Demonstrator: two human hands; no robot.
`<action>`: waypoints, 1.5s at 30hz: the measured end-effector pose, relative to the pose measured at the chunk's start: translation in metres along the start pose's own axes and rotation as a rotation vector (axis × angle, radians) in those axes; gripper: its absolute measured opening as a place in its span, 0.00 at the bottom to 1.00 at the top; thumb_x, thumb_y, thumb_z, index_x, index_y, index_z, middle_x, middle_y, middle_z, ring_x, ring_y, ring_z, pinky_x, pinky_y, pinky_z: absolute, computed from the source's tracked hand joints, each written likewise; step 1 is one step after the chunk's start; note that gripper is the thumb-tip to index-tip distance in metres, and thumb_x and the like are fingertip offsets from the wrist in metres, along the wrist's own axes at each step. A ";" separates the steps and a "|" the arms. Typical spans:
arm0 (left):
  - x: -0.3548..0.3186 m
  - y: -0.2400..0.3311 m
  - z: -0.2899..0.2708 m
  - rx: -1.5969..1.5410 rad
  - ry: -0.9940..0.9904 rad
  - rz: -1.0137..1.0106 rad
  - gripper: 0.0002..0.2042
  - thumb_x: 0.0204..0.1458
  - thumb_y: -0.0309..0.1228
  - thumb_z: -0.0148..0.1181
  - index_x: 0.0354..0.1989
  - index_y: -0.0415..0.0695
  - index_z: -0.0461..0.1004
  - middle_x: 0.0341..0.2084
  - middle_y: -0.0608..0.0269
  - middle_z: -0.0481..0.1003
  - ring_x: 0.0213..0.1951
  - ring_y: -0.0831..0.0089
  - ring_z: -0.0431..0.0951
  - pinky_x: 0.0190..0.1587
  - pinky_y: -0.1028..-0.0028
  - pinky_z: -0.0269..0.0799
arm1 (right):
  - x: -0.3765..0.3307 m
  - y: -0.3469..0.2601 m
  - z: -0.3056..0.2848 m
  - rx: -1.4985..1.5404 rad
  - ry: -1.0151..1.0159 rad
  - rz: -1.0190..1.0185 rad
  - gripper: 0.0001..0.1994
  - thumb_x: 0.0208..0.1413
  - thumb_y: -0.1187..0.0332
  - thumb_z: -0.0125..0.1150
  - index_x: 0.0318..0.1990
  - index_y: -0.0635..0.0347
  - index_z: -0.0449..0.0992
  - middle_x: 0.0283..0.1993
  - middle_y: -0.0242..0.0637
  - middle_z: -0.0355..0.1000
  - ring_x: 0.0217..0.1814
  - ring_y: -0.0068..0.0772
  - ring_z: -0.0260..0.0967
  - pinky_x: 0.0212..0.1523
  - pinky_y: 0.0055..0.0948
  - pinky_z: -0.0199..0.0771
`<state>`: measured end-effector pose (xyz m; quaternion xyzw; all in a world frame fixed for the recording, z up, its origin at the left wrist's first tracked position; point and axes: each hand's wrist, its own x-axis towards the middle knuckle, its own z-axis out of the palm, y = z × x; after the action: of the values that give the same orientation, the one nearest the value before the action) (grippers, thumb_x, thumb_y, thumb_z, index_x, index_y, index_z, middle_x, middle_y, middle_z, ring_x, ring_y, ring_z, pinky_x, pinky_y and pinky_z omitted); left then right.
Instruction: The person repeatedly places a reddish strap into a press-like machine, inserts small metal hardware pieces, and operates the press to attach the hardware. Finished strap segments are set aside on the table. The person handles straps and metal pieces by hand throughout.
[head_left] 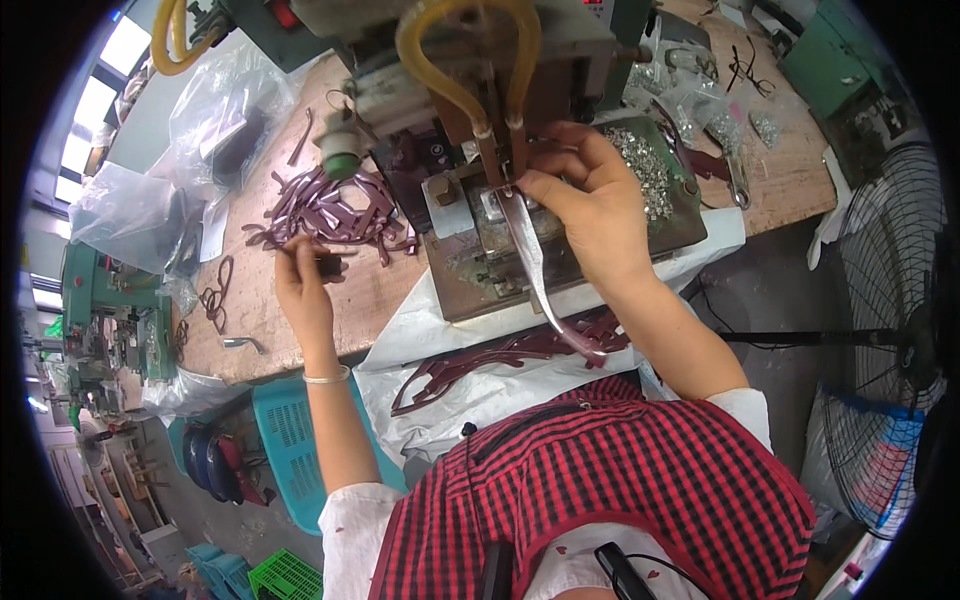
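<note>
With the middle of our view as the dial's centre, we saw the curved purple strip (527, 240), shaped like a spectacle temple, running from just past twelve o'clock down toward five. Its upper end lay beneath the copper-coloured rods (518, 150) of the machine (480, 65); its hooked end hung free over the near edge.

Our right hand (605, 215), at two o'clock, pinched that upper end between thumb and forefinger, the other fingers loosely curled; we judged that this close grip kept the end steady under the rods. Our left hand (303, 290), at nine, had its fingers narrowed at the near edge of the heap of purple strips (335, 210) at ten; we could not tell whether they held one.

We took the heap to be there for the left hand's easy reach, and the small metal pieces (648, 170), beyond the right hand at two, for the right's. At six, darker purple pieces (470, 365) lay on a white sheet (400, 345), which perhaps guarded their finish.
</note>
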<state>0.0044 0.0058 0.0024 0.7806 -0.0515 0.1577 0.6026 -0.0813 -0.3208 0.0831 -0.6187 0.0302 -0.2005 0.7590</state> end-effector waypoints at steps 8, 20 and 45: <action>-0.049 0.125 0.053 0.005 0.234 0.518 0.10 0.69 0.27 0.52 0.39 0.34 0.76 0.31 0.53 0.82 0.24 0.72 0.78 0.28 0.76 0.73 | -0.031 -0.032 0.003 -0.054 -0.071 -0.090 0.25 0.57 0.77 0.61 0.63 0.71 0.67 0.49 0.44 0.79 0.52 0.30 0.77 0.55 0.26 0.72; -0.067 0.125 0.127 0.237 -0.189 1.238 0.14 0.42 0.28 0.78 0.38 0.46 0.81 0.37 0.62 0.83 0.21 0.77 0.74 0.20 0.76 0.66 | 0.005 0.073 -0.136 -1.254 0.212 -0.406 0.08 0.51 0.67 0.71 0.37 0.57 0.85 0.56 0.50 0.77 0.65 0.51 0.70 0.64 0.44 0.68; 0.051 0.019 0.056 0.377 0.345 0.491 0.35 0.48 0.31 0.73 0.66 0.36 0.67 0.56 0.43 0.72 0.59 0.48 0.71 0.64 0.56 0.64 | -0.001 0.052 -0.099 -0.621 0.242 -0.110 0.08 0.62 0.75 0.63 0.47 0.65 0.81 0.42 0.34 0.82 0.45 0.21 0.77 0.50 0.23 0.73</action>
<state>0.0578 -0.0475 0.0234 0.8044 -0.1049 0.4339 0.3919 -0.0976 -0.4042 0.0103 -0.7928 0.1465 -0.2943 0.5132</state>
